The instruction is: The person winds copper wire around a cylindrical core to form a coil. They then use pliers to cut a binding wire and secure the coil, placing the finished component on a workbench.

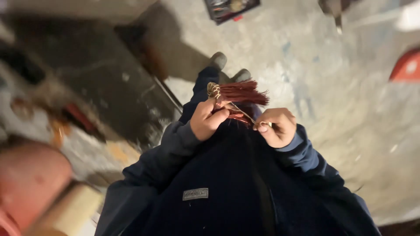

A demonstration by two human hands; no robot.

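Both hands are working a red tassel: the left hand is gripping its wrapped head steady, the right hand is pinching a thread taut beside it.

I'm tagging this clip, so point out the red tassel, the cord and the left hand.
red tassel (pixel 243 91), head view, on its fringe.
cord (pixel 242 112), head view, mid-length between the hands.
left hand (pixel 209 119), head view, on its back.
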